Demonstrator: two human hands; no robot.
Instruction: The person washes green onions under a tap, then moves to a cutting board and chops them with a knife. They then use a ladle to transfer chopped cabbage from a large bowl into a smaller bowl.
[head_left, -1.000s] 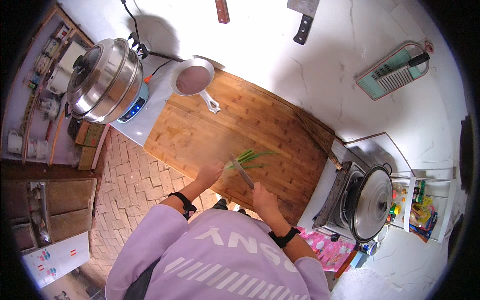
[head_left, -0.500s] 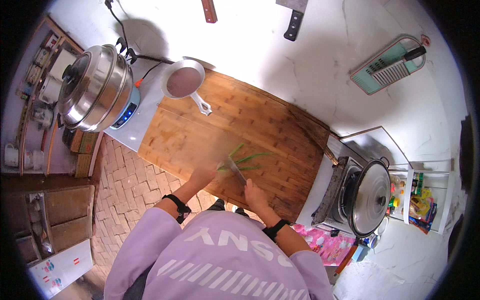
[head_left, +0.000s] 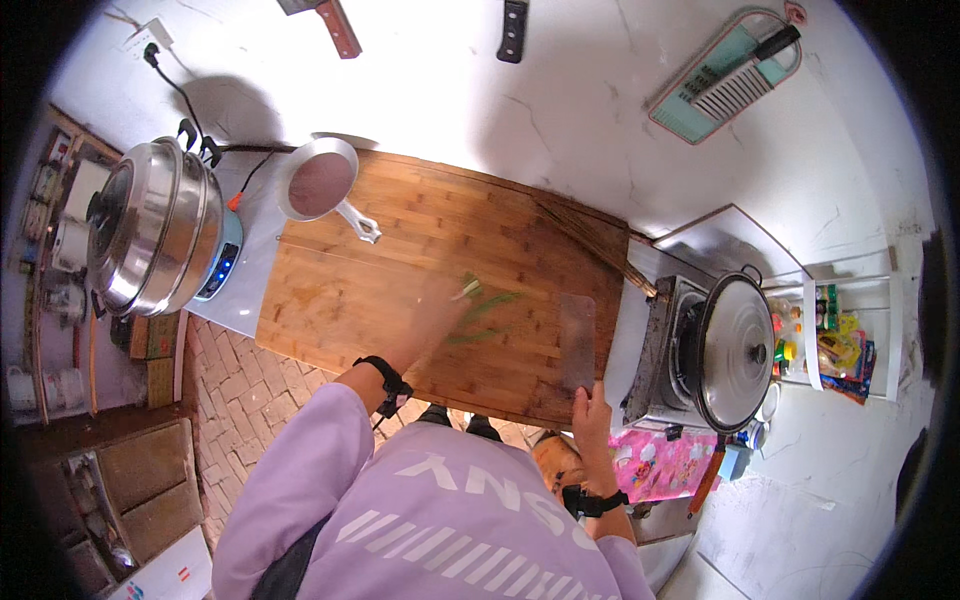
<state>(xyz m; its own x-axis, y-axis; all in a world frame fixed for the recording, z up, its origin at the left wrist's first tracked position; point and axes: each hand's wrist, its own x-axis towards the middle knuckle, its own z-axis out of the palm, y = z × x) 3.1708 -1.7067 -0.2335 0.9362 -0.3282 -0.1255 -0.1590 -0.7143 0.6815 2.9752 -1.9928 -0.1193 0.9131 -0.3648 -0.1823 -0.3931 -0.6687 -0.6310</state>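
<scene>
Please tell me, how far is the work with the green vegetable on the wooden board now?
Done: long green onion stalks lie on the large wooden cutting board. In hand: blurred left hand on the stalks, right hand holding a broad cleaver aside. Left: stalks look mostly whole, no cut pile visible.

I saw a white marbled wall (head_left: pixel 560 110) behind, a brick-patterned floor (head_left: pixel 235 385) below, bright even light.
</scene>
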